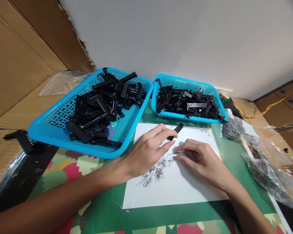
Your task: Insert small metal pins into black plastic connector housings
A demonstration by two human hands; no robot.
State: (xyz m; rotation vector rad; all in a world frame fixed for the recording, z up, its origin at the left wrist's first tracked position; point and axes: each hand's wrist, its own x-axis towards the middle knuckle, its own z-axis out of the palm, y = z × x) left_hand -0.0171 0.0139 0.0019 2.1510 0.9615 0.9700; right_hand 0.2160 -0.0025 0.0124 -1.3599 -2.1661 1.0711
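My left hand grips a small black plastic part between thumb and fingers, above a white sheet. Just to its right, my right hand has its thumb and fingertips drawn close together; whatever lies between them is too small to make out. Beneath and beside the hands, a loose pile of thin bent metal wires, like tiny springs, is spread on the sheet. Part of the pile is hidden by my left hand.
A large blue basket of black plastic parts stands at the left, and a smaller blue basket of similar parts at the back. Plastic bags of small metal pieces lie at the right. Yellow and red wires run behind them.
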